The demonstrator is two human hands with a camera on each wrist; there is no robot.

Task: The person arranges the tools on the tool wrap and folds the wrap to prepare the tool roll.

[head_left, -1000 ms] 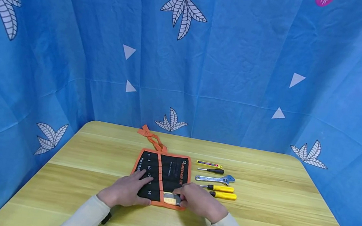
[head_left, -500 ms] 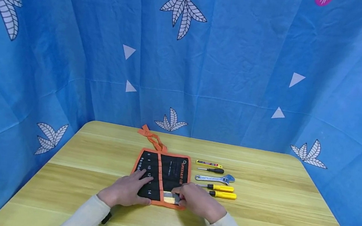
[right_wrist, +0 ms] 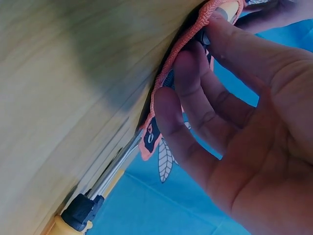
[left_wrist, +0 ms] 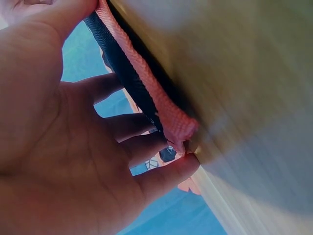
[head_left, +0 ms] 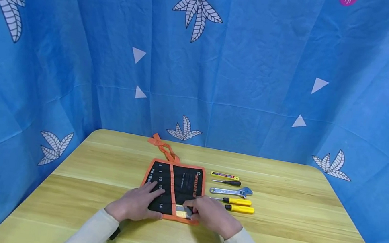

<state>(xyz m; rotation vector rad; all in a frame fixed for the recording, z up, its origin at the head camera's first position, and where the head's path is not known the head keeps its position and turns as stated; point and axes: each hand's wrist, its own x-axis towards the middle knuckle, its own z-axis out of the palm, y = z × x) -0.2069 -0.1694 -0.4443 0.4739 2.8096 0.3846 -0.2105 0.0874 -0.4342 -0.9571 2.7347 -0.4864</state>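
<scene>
A black tool pouch with orange edging [head_left: 184, 183] lies unrolled on the table, numbers printed on its left panel. My left hand [head_left: 137, 203] rests on that panel with fingers spread; in the left wrist view its fingers [left_wrist: 166, 174] are at the pouch's edge. My right hand [head_left: 213, 214] pinches a pale-yellow and grey utility knife [head_left: 181, 214] at the lower right of the pouch, the knife's left end meeting the orange middle strip. Its far end is hidden under the fingers. In the right wrist view, fingertips [right_wrist: 188, 68] are right at the orange rim.
Right of the pouch lie a slim yellow case [head_left: 224, 176], a black-handled screwdriver [head_left: 232, 183], an adjustable wrench [head_left: 231, 191] and two yellow-handled screwdrivers, one upper [head_left: 239, 202] and one lower [head_left: 242, 209]. An orange tie strap [head_left: 165, 148] trails behind the pouch. A blue curtain [head_left: 252, 64] surrounds the table.
My right hand has shifted slightly left with the utility knife, and a little less of the knife shows. The left hand has stayed in place on the pouch.
</scene>
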